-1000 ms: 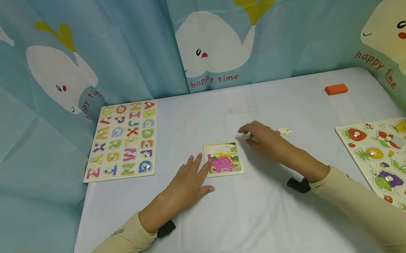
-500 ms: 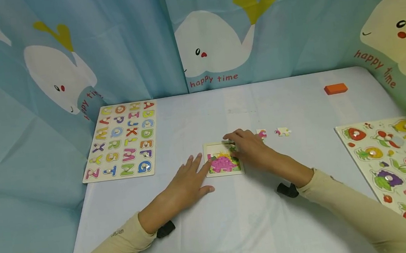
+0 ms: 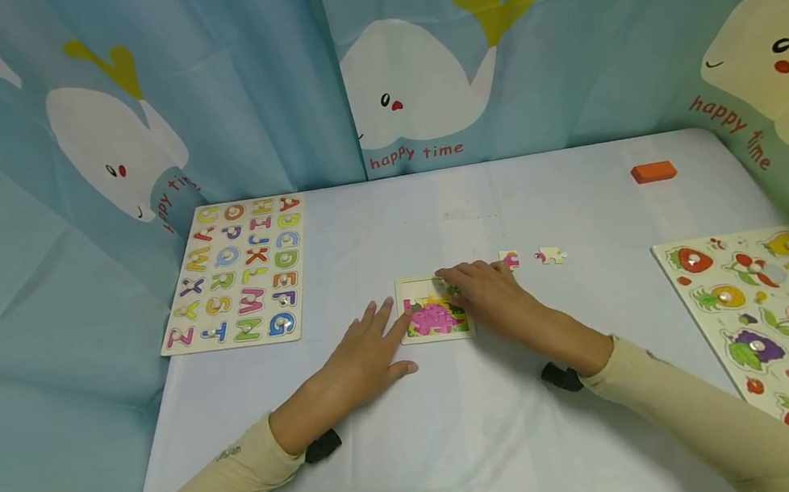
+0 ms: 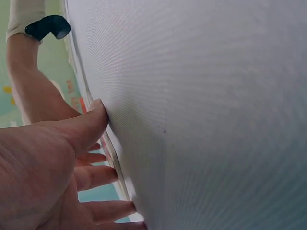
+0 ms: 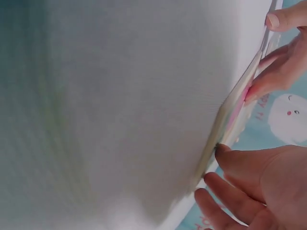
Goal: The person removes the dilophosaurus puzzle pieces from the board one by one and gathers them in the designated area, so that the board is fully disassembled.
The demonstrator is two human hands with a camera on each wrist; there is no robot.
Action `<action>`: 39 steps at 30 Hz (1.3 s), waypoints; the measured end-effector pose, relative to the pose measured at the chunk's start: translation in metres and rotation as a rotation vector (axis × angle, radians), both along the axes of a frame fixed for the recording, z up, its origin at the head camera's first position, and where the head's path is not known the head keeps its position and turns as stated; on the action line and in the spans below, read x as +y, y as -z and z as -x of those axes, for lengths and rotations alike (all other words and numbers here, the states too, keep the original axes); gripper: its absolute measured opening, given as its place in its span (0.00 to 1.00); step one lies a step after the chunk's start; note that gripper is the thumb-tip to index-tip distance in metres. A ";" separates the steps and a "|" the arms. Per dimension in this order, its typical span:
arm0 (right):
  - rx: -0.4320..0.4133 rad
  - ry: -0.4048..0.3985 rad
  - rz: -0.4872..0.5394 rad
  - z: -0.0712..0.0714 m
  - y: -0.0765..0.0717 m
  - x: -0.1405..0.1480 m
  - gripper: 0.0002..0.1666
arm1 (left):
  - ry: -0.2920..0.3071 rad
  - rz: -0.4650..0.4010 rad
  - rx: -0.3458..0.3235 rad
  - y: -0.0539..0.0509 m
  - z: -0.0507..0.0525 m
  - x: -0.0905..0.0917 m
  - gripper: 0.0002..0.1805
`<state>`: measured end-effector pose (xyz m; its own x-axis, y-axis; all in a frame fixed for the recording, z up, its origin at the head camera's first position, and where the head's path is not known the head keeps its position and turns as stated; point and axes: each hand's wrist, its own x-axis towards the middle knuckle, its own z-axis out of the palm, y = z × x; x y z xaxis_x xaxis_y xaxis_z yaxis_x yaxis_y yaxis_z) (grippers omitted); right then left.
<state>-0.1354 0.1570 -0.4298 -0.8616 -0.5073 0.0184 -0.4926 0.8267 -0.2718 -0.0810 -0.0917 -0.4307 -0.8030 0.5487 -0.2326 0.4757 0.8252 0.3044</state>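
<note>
A small square puzzle (image 3: 434, 319) in a pale frame shows a pink dinosaur, with a bare strip at its upper left. My left hand (image 3: 360, 362) lies flat with spread fingers, the index fingertip on the frame's left edge. Over the puzzle's upper right corner, my right hand (image 3: 501, 297) rests with bent fingers and covers that part. In the right wrist view, the thumb of my right hand (image 5: 268, 179) touches the puzzle's edge (image 5: 213, 139) and two fingertips lie beside it; no piece shows between them. Two loose pieces lie beyond this hand, one pink and white (image 3: 509, 258), one mostly pale (image 3: 551, 256).
An alphabet board (image 3: 233, 276) lies at the left, a fruit board (image 3: 775, 316) at the right. An orange block (image 3: 653, 172) sits near the back right edge. Blue curtains with whales (image 3: 413, 85) hang around the white-covered table (image 3: 418, 454).
My right hand has moved left and slightly down onto the puzzle's upper right corner, uncovering the pink and white loose piece. My left hand has stayed in place.
</note>
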 end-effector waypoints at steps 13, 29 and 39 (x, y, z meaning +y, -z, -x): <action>-0.058 0.005 -0.015 0.007 -0.009 -0.002 0.27 | -0.003 0.006 -0.001 -0.001 0.001 0.000 0.43; -0.217 -0.032 -0.051 0.019 -0.017 -0.001 0.27 | -0.003 0.007 -0.003 -0.001 0.000 0.001 0.44; -0.204 -0.042 0.005 0.017 -0.014 0.002 0.28 | -0.010 -0.003 -0.026 -0.002 0.000 0.001 0.44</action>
<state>-0.1521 0.1589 -0.4156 -0.8260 -0.5429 -0.1515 -0.4606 0.8051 -0.3738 -0.0808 -0.0903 -0.4292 -0.8024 0.5411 -0.2517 0.4590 0.8291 0.3194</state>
